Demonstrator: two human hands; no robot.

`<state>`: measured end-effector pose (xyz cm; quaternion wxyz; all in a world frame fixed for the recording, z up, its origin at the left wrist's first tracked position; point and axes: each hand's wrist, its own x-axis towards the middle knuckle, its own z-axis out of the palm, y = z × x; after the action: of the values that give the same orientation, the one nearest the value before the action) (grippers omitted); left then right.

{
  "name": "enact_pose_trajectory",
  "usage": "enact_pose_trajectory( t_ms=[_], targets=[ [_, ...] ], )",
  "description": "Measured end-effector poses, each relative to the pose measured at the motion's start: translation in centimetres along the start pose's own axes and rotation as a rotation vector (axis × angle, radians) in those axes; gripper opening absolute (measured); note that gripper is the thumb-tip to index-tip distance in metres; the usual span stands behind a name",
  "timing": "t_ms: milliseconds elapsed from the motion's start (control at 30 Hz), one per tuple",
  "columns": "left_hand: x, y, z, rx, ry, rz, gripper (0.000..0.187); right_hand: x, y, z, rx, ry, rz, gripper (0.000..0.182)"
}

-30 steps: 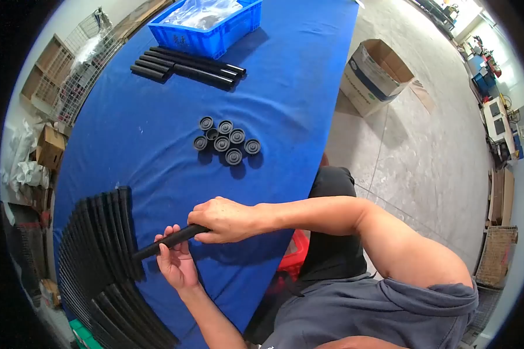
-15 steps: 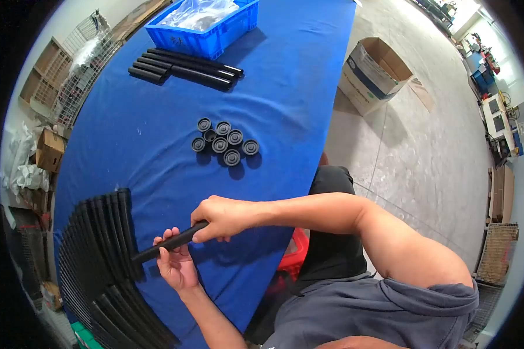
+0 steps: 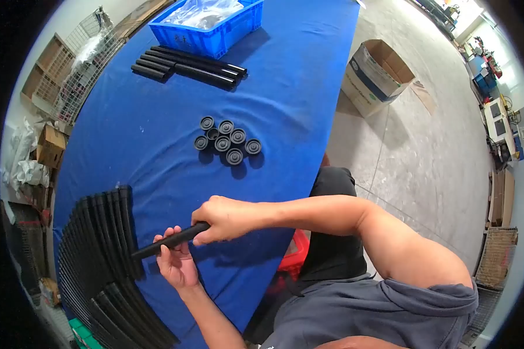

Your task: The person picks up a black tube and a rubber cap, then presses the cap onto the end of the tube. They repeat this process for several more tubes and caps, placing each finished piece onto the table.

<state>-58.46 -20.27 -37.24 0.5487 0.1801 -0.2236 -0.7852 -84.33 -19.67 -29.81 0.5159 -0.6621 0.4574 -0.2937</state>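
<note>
In the lower left-centre of the frame, a straight, matt-black, round tube (image 3: 184,236) is held slantwise above a blue cloth table covering (image 3: 285,104), its raised end toward the middle of the frame; the right hand (image 3: 226,218) is clamped around that upper end, knuckles up and thumb beneath; the left hand (image 3: 179,266), palm up and lower in the frame, pinches the tube between thumb and fingers, nearer its lower-left end; the two hands are close together but apart. That lower-left end comes up to a broad fan of long black tubes (image 3: 102,232) spread over the lower left of the frame; whether it touches them I cannot quite tell, black meeting black there.

Above the hands, near the centre, lies a loose cluster of round black caps (image 3: 222,143) with ringed faces, several touching; farther up, a short row of glossy black tubes (image 3: 206,72) lies just in front of a blue plastic crate (image 3: 209,42) with clear plastic bags (image 3: 201,13) in it; at the upper right, an open brown-and-white cardboard box (image 3: 367,84) stands on the grey floor (image 3: 413,157); a red plastic container (image 3: 297,254) shows below the table's edge, right of the hands.
</note>
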Motion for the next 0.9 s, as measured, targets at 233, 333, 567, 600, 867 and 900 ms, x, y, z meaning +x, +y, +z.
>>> enact_pose_trajectory(
  t_ms=[233,333,567,600,867,900],
  targets=[
    [0.0,0.1,-0.2,0.024,0.065,-0.016,0.029,0.7,3.4,2.3,-0.341,0.252,-0.419,0.034],
    [0.1,0.0,-0.2,-0.018,-0.018,-0.006,0.029,-0.1,0.0,-0.1,0.059,-0.025,0.047,0.033],
    [0.1,0.1,0.1,-0.016,0.060,-0.024,0.027,0.5,2.6,1.5,-0.175,0.144,-0.295,0.037],
    [0.1,0.0,0.1,-0.026,0.038,-0.017,0.027,0.2,2.0,1.2,-0.156,0.138,-0.283,0.037],
    [0.1,0.1,-0.1,-0.004,0.087,-0.025,0.027,0.6,3.3,2.3,-0.375,0.228,-0.373,0.041],
    [0.1,0.1,-0.2,-0.014,0.058,-0.020,0.027,0.3,1.6,1.3,-0.172,0.097,-0.138,0.039]
  ],
)
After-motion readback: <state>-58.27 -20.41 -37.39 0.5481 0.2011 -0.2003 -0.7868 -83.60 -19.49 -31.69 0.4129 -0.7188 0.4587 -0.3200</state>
